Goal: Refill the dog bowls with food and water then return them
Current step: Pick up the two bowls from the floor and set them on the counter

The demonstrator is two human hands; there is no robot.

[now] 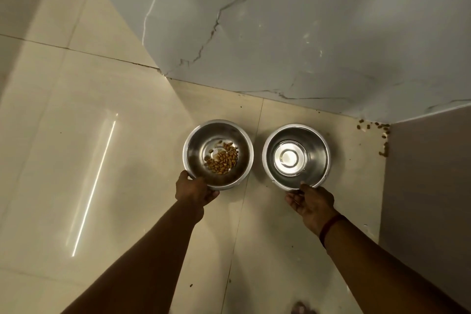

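Two steel bowls stand side by side on the beige tiled floor near a marble wall. The left bowl (196,140) holds a small heap of brown kibble (223,158). The right bowl (316,143) has a shiny bottom that looks like clear water. My left hand (193,191) grips the near rim of the food bowl, thumb at the rim's left. My right hand (309,202) is at the near rim of the other bowl, fingertips touching the edge, palm partly turned up. Whether it pinches the rim is unclear.
A white marble wall (305,33) runs behind the bowls. A grey-brown panel (428,186) stands at the right. Spilled kibble (382,135) lies in the corner between them. Glossy floor tiles (89,160) stretch to the left and toward me.
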